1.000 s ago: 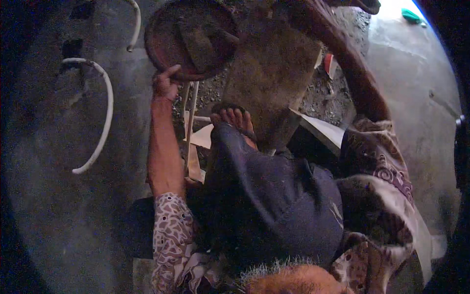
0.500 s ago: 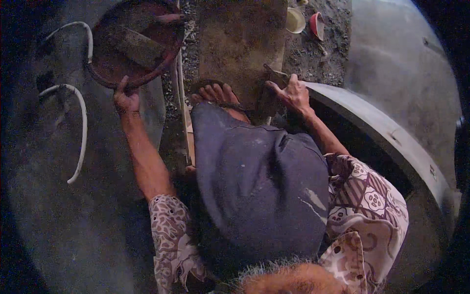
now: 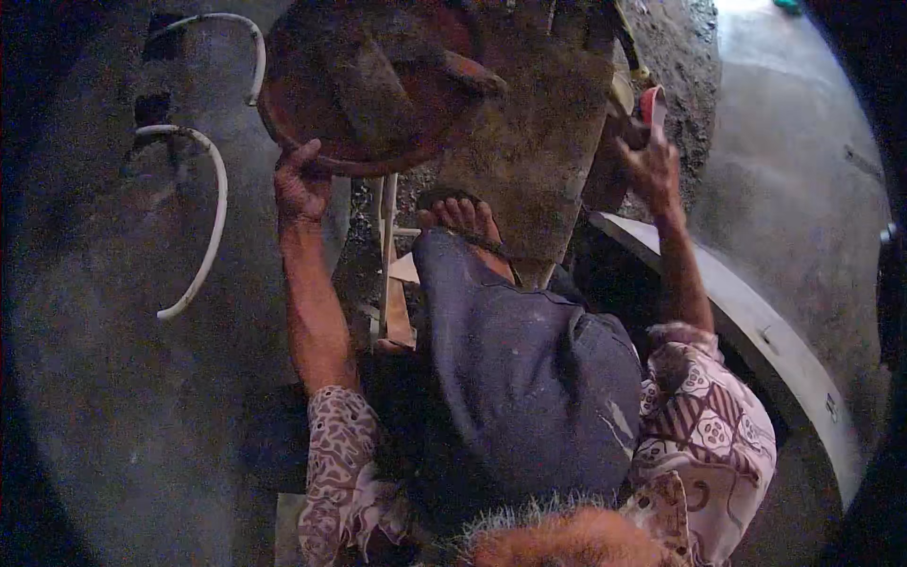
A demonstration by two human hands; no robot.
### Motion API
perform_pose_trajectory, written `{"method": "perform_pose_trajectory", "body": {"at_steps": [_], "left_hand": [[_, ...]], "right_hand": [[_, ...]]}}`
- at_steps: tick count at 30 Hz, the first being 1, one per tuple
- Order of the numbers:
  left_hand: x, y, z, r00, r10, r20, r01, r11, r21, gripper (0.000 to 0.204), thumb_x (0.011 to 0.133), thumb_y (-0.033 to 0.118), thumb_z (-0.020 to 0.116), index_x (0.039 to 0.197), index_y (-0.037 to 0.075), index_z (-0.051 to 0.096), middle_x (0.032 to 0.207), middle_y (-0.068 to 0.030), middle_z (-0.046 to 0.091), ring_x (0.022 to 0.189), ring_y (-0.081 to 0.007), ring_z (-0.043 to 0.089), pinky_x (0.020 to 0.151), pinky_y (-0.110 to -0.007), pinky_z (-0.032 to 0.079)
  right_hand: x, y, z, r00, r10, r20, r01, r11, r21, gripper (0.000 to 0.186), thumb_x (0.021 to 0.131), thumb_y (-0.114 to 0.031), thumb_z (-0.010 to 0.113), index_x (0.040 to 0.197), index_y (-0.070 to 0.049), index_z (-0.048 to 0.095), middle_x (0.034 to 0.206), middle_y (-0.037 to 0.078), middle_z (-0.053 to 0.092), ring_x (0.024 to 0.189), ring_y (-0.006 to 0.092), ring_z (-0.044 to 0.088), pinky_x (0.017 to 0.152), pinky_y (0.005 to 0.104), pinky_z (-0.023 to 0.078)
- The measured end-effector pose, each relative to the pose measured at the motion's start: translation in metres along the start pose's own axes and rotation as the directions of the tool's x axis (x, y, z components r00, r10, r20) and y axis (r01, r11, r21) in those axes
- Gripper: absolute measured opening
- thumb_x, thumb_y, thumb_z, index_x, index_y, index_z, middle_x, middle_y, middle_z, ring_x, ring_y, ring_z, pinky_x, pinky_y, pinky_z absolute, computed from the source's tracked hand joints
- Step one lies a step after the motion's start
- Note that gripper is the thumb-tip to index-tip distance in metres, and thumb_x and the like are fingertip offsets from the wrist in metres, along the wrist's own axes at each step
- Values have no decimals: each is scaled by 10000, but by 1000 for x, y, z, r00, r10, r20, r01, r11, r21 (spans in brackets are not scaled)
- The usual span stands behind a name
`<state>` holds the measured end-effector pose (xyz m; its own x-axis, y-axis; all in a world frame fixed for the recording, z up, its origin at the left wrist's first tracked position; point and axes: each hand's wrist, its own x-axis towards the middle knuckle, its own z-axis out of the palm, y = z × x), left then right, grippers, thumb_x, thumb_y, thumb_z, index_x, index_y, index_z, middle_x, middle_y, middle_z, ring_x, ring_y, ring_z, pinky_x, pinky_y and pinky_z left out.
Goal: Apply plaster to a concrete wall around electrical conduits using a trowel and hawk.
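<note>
Where it is lit, the round basin (image 3: 425, 118) looks reddish.

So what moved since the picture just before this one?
The left hand has swung the round pan rightward, so in view it now overlaps the board. The right hand has reached farther out, toward the red dish; whether it holds anything isn't clear. The left hand's grip on the pan's rim, the foot by the board and the curved white tubes stayed the same.
</note>
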<state>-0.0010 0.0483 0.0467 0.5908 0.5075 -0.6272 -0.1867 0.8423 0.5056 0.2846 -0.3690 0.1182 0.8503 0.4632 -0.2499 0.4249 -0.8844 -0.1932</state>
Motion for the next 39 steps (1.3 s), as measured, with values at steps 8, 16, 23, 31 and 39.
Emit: {"method": "perform_pose_trajectory", "body": {"at_steps": [8, 16, 23, 31, 39], "left_hand": [[2, -36, 21, 951, -257, 169, 180, 911, 372, 449, 732, 46, 680, 1163, 0, 564, 1093, -116, 626, 985, -262, 618, 912, -388, 496], [-19, -49, 84, 906, -396, 149, 314, 866, 390, 470, 752, 157, 738, 1151, -19, 563, 1069, -128, 638, 889, -262, 644, 811, -402, 534], [-2, -59, 42, 882, -461, 98, 268, 660, 702, 469, 781, 214, 736, 1150, -14, 558, 1070, -109, 634, 946, -245, 626, 847, -389, 516], [5, -65, 31, 844, -441, 304, 116, 706, 699, 481, 766, 183, 749, 1160, -12, 555, 1079, -100, 633, 925, -209, 626, 838, -369, 512], [-16, -56, 49, 868, -410, 281, 148, 752, 642, 545, 747, 167, 760, 1223, 35, 529, 1116, -78, 620, 977, -217, 609, 871, -366, 500]], "right_hand": [[150, -80, -43, 954, -204, 219, 214, 976, -23, 477, 816, -465, 616, 1109, -89, 598, 1031, 180, 638, 935, 343, 626, 808, 467, 479], [164, -23, -2, 906, -398, -143, 324, 870, -372, 476, 814, -513, 601, 1047, -101, 646, 939, 177, 680, 850, 336, 671, 706, 458, 528], [63, -21, 27, 924, -366, -110, 325, 904, -278, 477, 800, -470, 652, 1031, -53, 622, 967, 187, 660, 891, 366, 649, 765, 471, 515], [-8, -45, 67, 937, -348, -27, 348, 938, -5, 373, 838, -352, 636, 963, -5, 579, 972, 208, 601, 913, 382, 588, 775, 443, 479], [-16, -89, 12, 969, -245, -28, 247, 960, 132, 270, 824, -232, 643, 961, -14, 562, 863, 204, 598, 805, 399, 593, 720, 451, 476]]}}
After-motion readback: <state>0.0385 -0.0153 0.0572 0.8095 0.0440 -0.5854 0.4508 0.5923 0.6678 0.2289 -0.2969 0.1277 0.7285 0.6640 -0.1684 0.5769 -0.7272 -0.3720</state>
